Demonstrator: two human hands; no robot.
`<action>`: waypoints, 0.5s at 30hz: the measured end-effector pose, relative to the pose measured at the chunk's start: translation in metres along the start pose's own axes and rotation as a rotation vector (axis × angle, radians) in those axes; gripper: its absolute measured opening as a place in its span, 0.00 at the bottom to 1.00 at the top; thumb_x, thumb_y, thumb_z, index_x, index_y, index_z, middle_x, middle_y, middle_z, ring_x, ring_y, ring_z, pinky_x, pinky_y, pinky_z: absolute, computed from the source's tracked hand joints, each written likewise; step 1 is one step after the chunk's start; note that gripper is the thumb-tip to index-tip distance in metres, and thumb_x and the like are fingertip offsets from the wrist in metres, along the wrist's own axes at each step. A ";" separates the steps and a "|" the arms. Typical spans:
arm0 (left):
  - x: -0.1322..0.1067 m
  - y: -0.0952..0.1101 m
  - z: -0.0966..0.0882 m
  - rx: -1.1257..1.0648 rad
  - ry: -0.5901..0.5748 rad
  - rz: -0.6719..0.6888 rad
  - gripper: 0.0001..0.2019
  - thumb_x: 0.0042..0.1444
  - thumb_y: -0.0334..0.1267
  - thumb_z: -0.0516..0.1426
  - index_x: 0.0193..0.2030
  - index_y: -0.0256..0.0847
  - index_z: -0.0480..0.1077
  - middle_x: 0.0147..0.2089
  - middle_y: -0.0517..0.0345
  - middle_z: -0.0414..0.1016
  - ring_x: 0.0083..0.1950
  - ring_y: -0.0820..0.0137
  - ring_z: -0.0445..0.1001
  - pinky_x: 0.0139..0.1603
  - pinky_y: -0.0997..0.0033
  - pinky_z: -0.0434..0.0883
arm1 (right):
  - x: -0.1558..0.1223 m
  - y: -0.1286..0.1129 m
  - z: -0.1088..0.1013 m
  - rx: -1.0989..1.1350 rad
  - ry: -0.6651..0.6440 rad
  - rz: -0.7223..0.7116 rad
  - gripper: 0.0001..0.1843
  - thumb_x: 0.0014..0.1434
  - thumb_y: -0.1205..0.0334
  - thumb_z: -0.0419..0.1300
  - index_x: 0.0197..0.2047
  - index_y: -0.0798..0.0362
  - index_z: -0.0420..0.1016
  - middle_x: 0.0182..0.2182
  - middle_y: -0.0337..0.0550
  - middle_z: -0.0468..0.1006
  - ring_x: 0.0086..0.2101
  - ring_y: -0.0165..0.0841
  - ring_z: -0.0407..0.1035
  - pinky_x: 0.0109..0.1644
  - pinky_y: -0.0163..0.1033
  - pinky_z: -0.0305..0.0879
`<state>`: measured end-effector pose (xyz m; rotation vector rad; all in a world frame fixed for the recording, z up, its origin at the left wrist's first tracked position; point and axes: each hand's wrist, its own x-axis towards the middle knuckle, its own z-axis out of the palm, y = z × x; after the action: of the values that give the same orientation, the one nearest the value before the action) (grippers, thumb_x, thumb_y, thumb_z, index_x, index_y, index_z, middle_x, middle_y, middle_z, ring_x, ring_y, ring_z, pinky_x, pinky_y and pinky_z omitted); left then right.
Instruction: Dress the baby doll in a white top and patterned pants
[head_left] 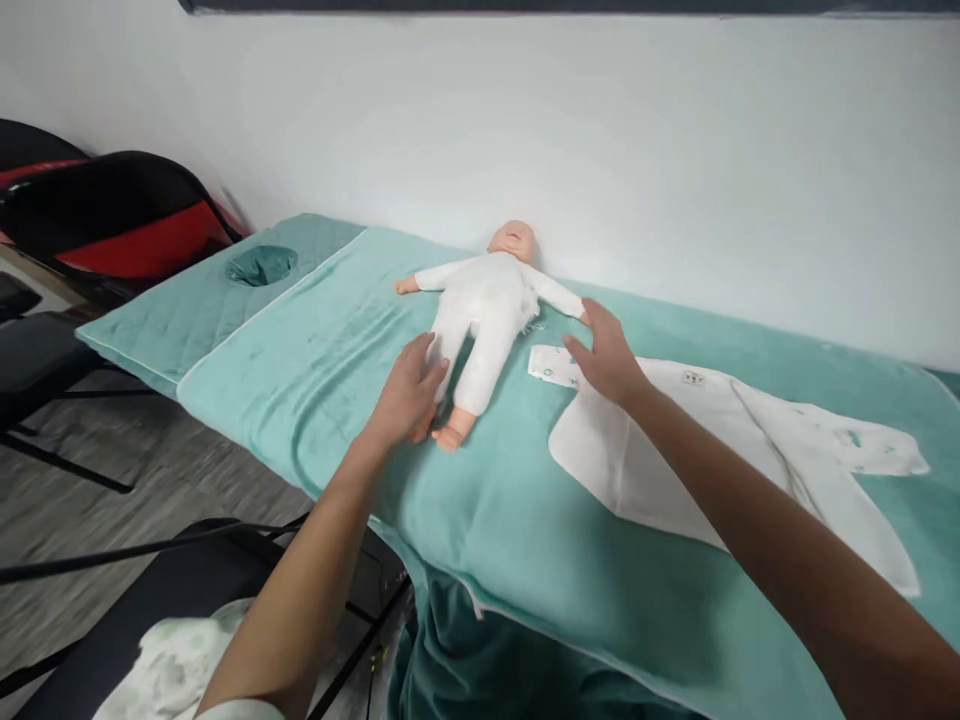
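A baby doll (486, 310) in a white one-piece suit lies on its back on a teal towel (337, 350), head toward the wall and arms spread. My left hand (407, 392) rests on the doll's near leg, fingers loosely curled over it beside the bare feet. My right hand (606, 352) hovers open just beyond the doll's outstretched arm, fingers spread over the collar end of a white printed baby garment (675, 440). That garment lies flat on the towel to the right.
The teal padded table (187, 310) has a face hole (262, 265) at its left end and stands against a white wall. Black and red chairs (112, 220) stand at far left. A black stool with a crumpled patterned cloth (172, 665) sits below.
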<state>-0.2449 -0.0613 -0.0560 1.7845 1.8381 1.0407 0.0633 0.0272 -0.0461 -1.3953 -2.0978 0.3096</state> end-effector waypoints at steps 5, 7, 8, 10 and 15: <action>0.046 -0.009 0.004 -0.290 -0.093 -0.204 0.34 0.60 0.53 0.58 0.70 0.46 0.60 0.69 0.50 0.67 0.69 0.53 0.67 0.71 0.49 0.62 | 0.127 0.008 0.051 0.160 0.064 0.233 0.46 0.64 0.38 0.50 0.72 0.63 0.49 0.65 0.66 0.65 0.65 0.52 0.61 0.68 0.58 0.58; 0.062 -0.007 0.006 -0.439 -0.137 -0.254 0.32 0.59 0.53 0.60 0.67 0.46 0.64 0.67 0.51 0.71 0.66 0.53 0.70 0.68 0.50 0.66 | 0.158 0.011 0.063 0.195 -0.025 0.321 0.49 0.63 0.35 0.51 0.73 0.63 0.46 0.59 0.66 0.73 0.60 0.53 0.67 0.65 0.59 0.62; 0.070 -0.007 0.007 -0.525 -0.170 -0.293 0.30 0.58 0.54 0.60 0.65 0.45 0.66 0.64 0.49 0.73 0.62 0.52 0.73 0.64 0.50 0.70 | 0.170 0.011 0.067 0.199 -0.066 0.353 0.50 0.62 0.34 0.52 0.73 0.63 0.46 0.57 0.66 0.75 0.58 0.55 0.69 0.63 0.60 0.63; 0.085 -0.008 0.010 -0.705 -0.264 -0.385 0.30 0.58 0.56 0.60 0.63 0.42 0.68 0.58 0.46 0.78 0.53 0.53 0.79 0.54 0.50 0.77 | 0.188 0.012 0.073 0.205 -0.119 0.385 0.52 0.60 0.31 0.53 0.72 0.62 0.47 0.58 0.66 0.74 0.57 0.56 0.69 0.62 0.62 0.64; 0.105 -0.013 0.022 -1.001 -0.422 -0.534 0.29 0.58 0.55 0.61 0.58 0.34 0.70 0.47 0.40 0.81 0.41 0.56 0.82 0.37 0.57 0.80 | 0.213 0.005 0.073 0.321 -0.156 0.269 0.45 0.58 0.34 0.60 0.66 0.61 0.60 0.60 0.65 0.71 0.58 0.55 0.69 0.60 0.57 0.69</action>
<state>-0.2513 0.0465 -0.0564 0.7707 1.0911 0.9868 -0.0344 0.2296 -0.0333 -1.4906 -1.8716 0.8490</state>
